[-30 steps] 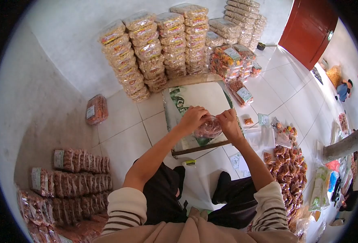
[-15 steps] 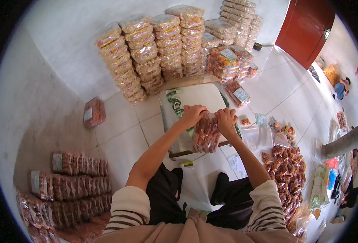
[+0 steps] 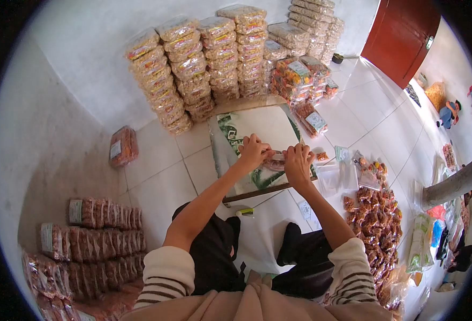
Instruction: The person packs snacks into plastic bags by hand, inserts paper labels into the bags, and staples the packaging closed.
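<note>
A clear plastic bag of reddish-brown snacks is between my two hands, over the low table with a cream and green cover. My left hand pinches the left end of the bag's top edge, its fingers bent. At the right end of that edge, my right hand is closed with the fingers curled over. The bag's top faces me, and most of its body is hidden under the hands. Whether its bottom rests on the table I cannot tell.
Tall stacks of bagged snacks line the wall behind the table. A loose pile of small brown packets lies to my right, beside clear empty bags. Rows of filled packs stand at lower left. A yellow-green cutter-like object is on the floor.
The bag hung with its long side facing me; now it is tipped so its top edge faces me and its body is mostly out of sight. Both hands keep hold.
</note>
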The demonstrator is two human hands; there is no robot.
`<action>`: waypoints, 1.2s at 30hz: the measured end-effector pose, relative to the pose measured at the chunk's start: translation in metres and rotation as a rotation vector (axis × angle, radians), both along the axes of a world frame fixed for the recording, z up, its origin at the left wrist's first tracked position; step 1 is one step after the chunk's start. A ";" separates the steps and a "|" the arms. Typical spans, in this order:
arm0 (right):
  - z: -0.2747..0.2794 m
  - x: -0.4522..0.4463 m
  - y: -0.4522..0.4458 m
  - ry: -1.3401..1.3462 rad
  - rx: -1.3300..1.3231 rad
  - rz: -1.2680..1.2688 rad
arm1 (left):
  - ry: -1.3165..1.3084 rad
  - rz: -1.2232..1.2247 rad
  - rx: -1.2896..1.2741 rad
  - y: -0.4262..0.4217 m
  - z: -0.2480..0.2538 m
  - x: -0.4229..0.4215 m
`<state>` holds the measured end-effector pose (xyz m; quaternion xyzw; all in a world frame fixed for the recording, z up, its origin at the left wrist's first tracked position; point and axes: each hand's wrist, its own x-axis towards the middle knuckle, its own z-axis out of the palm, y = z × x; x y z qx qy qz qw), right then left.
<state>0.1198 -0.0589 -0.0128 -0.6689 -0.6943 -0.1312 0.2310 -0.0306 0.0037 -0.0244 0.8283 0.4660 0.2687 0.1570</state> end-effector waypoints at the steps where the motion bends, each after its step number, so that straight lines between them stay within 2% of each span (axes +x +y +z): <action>1: 0.002 -0.001 -0.002 -0.041 0.031 -0.024 | -0.046 -0.026 0.002 0.002 -0.003 0.001; 2: 0.005 0.000 -0.004 -0.040 0.031 -0.028 | -0.091 -0.054 0.004 0.003 -0.006 0.001; 3: 0.013 0.002 -0.007 0.008 0.109 0.087 | -0.089 -0.058 0.005 0.000 -0.001 0.001; 4: 0.017 0.004 -0.008 0.054 0.187 0.202 | -0.030 -0.031 -0.016 -0.002 0.005 0.002; 5: 0.018 0.007 -0.010 0.054 0.185 0.202 | 0.028 -0.002 -0.040 -0.005 0.011 0.003; 7: 0.017 0.013 -0.011 0.100 0.106 0.519 | 0.058 -0.001 0.012 0.003 0.004 0.007; 9: 0.016 0.014 -0.009 0.100 0.113 0.526 | 0.087 0.002 0.064 0.010 0.002 0.010; 11: 0.015 0.015 -0.007 0.101 0.120 0.533 | 0.123 -0.002 -0.054 0.015 0.004 0.013; 15: 0.015 0.018 -0.005 0.138 0.067 0.557 | 0.259 0.008 -0.107 0.014 0.016 0.019; 20: 0.012 0.016 -0.003 0.157 0.102 0.525 | 0.346 0.050 -0.004 0.022 0.005 0.026; 24: 0.011 0.017 0.002 0.132 0.095 0.495 | 0.293 0.028 -0.059 0.018 0.010 0.024; 26: 0.011 0.018 0.006 0.107 0.085 0.492 | 0.188 0.033 0.120 0.009 0.016 0.023; 27: 0.010 0.018 0.008 0.110 0.089 0.479 | 0.188 0.033 0.117 0.004 0.018 0.023; 29: 0.008 0.019 0.010 0.113 0.091 0.468 | 0.007 0.028 0.514 -0.003 0.025 0.023; 30: 0.007 0.021 0.010 0.094 0.089 0.471 | 0.008 0.027 0.512 -0.001 0.019 0.021; 32: 0.007 0.026 0.010 0.072 0.093 0.473 | -0.020 -0.292 0.516 0.006 0.010 0.014; 36: 0.012 0.031 0.010 0.041 0.078 0.498 | -0.061 -0.322 0.502 0.001 0.018 0.010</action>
